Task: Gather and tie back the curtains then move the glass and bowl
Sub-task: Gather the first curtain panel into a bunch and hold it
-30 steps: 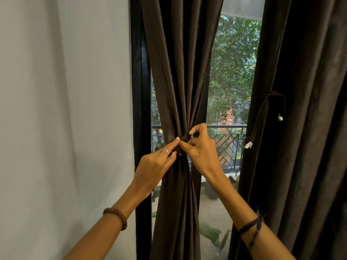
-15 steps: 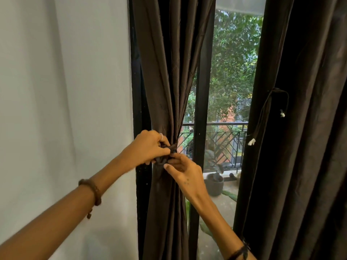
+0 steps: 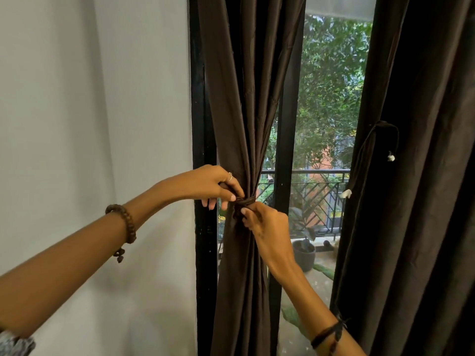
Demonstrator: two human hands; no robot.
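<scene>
- Here, the left hand (image 3: 210, 187) pinched the tie (image 3: 245, 200) from its left.
- The right hand (image 3: 267, 227) gripped it from below.
- The tie ran sideways around the upright curtain (image 3: 241, 98).

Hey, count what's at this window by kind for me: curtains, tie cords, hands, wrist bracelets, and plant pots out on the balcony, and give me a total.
Curtains: 2, left curtain and right curtain
Tie cords: 2, left tie and right tie
Hands: 2, left hand and right hand
Bracelets: 2, beaded bracelet and cord bracelet
Plant pots: 1, pot
Total: 9
</scene>
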